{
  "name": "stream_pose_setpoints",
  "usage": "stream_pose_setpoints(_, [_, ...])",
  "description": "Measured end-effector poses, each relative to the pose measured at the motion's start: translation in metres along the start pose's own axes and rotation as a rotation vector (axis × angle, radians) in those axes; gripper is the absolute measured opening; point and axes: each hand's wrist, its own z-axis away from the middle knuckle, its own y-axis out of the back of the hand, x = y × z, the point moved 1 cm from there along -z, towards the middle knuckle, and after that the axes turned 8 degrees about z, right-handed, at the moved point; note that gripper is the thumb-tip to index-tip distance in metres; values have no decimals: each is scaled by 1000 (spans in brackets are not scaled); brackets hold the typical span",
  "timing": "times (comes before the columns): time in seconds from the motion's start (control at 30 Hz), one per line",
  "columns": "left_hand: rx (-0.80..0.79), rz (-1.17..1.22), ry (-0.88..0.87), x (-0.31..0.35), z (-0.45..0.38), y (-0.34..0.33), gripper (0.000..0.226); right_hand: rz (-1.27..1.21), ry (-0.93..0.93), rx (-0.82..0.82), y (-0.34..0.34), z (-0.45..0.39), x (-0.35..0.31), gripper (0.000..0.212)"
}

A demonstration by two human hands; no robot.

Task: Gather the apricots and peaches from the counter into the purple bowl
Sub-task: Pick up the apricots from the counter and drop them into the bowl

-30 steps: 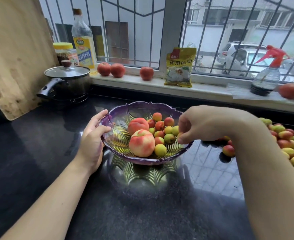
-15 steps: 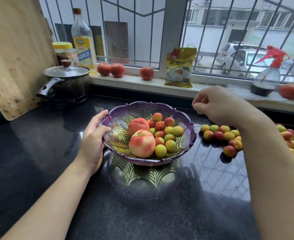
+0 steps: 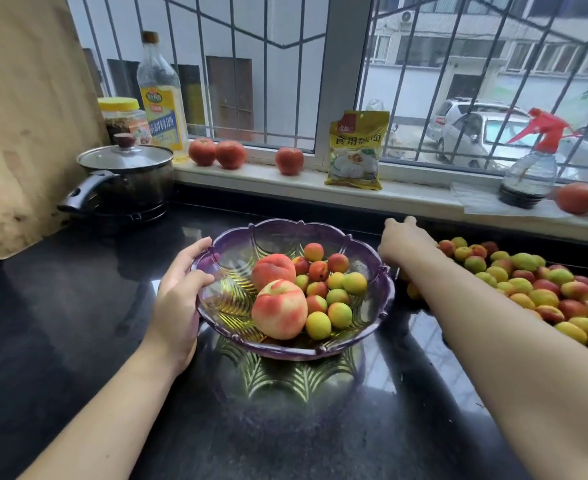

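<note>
— Black polished counter (image 3: 77, 323) under a barred window; where's the bowl?

— Centre of it: the purple bowl (image 3: 372, 306), scalloped and see-through, holding two blushed peaches (image 3: 278, 313) and a dozen or so small apricots (image 3: 337, 296).

— Hands?

— The left hand (image 3: 178, 303) grips the bowl's near-left rim, thumb inside. The right hand (image 3: 403, 242) reaches down just beside the bowl, at the edge of the loose apricot pile (image 3: 542, 292) — whether those fingers hold anything, I cannot tell.

The right hand (image 3: 403, 242), which a second ago hung over the purple bowl (image 3: 386, 292) and then rose clear of it, is now lower on the tabletop (image 3: 77, 306), its fingers spread beside the loose apricots (image 3: 528, 285) just right of the bowl.
</note>
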Motion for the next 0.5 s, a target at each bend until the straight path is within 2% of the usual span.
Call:
stream_pose_setpoints(0.1, [7, 6, 18, 1, 1, 1, 55, 52, 11, 56, -12, -10, 7, 43])
stream_pose_setpoints(0.27, [-7, -17, 26, 0, -2, 3, 48, 78, 40, 109, -16, -20, 11, 40])
stream_pose_setpoints(0.4, [-16, -20, 40, 0, -3, 3, 48, 1, 44, 110, -11, -24, 10, 30])
stream_pose_setpoints(0.5, [-18, -5, 46, 0, -2, 2, 48, -177, 43, 208, 3, -9, 9, 28])
